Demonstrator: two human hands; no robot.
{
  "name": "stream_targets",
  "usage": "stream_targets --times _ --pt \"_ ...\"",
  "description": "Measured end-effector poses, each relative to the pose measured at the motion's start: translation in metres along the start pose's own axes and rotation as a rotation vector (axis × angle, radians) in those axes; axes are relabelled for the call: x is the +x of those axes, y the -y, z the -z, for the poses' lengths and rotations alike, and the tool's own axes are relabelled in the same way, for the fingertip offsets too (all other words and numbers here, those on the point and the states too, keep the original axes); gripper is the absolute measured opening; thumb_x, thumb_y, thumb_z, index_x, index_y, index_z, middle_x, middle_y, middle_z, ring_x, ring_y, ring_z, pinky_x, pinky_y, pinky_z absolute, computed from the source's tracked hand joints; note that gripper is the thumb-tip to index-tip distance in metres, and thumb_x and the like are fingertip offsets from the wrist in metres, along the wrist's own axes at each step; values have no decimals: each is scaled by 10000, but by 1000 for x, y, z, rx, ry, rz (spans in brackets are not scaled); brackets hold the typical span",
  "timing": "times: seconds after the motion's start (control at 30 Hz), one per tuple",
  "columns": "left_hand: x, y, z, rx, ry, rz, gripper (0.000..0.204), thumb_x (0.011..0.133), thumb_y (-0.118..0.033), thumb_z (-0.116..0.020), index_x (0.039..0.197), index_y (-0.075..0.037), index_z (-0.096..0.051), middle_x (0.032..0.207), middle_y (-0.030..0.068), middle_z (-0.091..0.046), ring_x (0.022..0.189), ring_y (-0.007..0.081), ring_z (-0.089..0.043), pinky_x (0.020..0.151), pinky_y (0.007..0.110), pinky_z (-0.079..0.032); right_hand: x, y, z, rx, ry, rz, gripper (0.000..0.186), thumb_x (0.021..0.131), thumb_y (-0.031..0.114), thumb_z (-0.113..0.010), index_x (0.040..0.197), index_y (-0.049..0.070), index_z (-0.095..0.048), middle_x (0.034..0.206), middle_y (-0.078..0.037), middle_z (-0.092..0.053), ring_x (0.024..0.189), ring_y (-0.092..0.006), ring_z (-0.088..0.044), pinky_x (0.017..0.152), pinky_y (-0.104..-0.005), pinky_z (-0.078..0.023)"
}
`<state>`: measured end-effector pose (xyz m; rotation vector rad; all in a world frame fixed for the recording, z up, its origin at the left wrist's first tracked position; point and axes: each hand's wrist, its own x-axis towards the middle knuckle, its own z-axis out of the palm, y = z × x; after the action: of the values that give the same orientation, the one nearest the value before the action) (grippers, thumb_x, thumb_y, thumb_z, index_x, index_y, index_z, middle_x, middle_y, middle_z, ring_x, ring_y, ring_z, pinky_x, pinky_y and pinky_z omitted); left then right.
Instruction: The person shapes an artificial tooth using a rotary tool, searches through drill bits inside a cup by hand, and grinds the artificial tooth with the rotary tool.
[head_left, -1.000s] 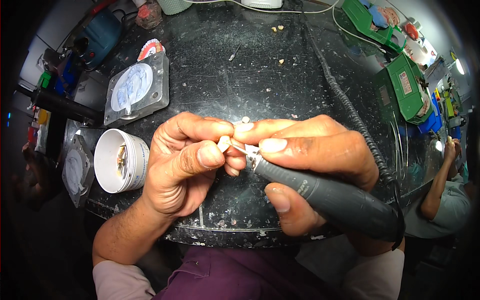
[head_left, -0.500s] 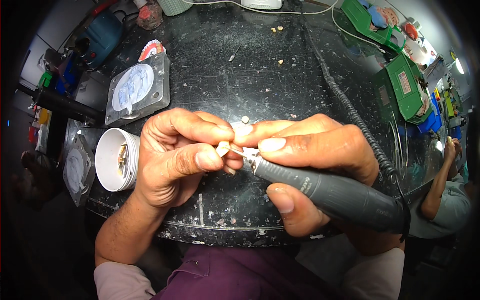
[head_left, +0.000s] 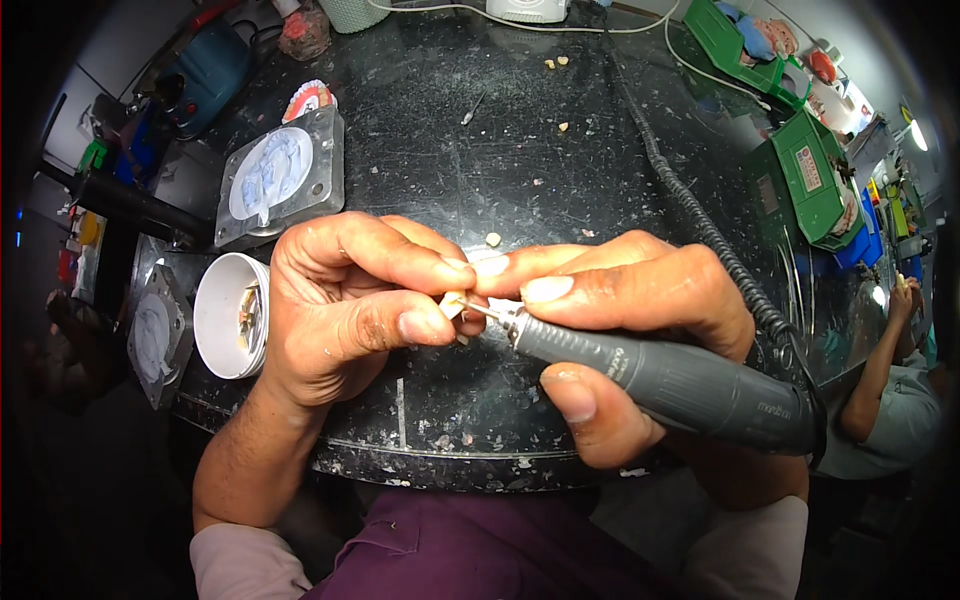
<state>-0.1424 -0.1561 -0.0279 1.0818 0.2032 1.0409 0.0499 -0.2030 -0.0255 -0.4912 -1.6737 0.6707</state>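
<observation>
Quick count from where I'm sitting: two hands, one grey handpiece (head_left: 670, 380), one tiny pale piece (head_left: 452, 305), one white tub (head_left: 222, 315), and three square metal moulds that I can make out: one (head_left: 283, 175) toward the far left of the worktop (head_left: 520, 150), two more off its left edge, partly hidden. There's also a scatter of little pale crumbs on the dark speckled top; I count about four clear ones toward the far edge and one (head_left: 492, 239) just beyond my knuckles.

My left hand (head_left: 340, 305) is curled shut, pinching the pale piece between thumb tip and forefinger, right over the near edge of the worktop, roughly centre. Most of the piece is buried under the fingers, so only a sliver shows.

My right hand (head_left: 620, 310) is wrapped around the handpiece like a fat pen, forefinger stretched along the nose, thumb underneath. The thin metal bit touches the pale piece just beside my left thumb nail. The coiled black cord (head_left: 700, 225) runs from the tool's back end across the worktop to the far edge.

The white tub sits at the near left edge, just beside my left wrist, with small bits inside.

A second person's arm (head_left: 880, 360) shows past the right edge.
</observation>
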Motion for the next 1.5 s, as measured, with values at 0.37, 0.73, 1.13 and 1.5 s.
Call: stream_targets --times 0.37,0.73,1.13,1.5 --pt "0 0 1 10 1 -3 170 715 77 -682 879 63 -636 847 207 -641 760 243 -653 707 334 -556 0 2 -1 -13 18 -18 287 822 81 -636 1033 -15 -466 967 -217 -597 979 -297 -614 866 -399 -517" --pt "0 1 1 -3 6 -6 149 743 67 -655 891 71 -634 873 220 -641 764 258 -664 699 339 -571 -2 10 -4 27 -50 -116 263 861 152 -608 1015 3 -455 989 -232 -591 958 -273 -617 856 -381 -521" --pt "-2 5 -1 -95 -44 17 154 779 54 -635 930 77 -618 922 229 -633 805 257 -666 741 339 -573 0 5 -2 -71 0 -32 260 848 108 -612 1023 -3 -456 991 -223 -593 968 -271 -614 862 -385 -515" --pt "-2 3 -1 -80 -32 45 157 790 43 -634 942 73 -603 912 211 -642 812 238 -664 756 328 -566 0 1 2 -38 20 -6 301 819 74 -644 1047 -5 -465 1018 -223 -588 986 -292 -609 868 -387 -511"
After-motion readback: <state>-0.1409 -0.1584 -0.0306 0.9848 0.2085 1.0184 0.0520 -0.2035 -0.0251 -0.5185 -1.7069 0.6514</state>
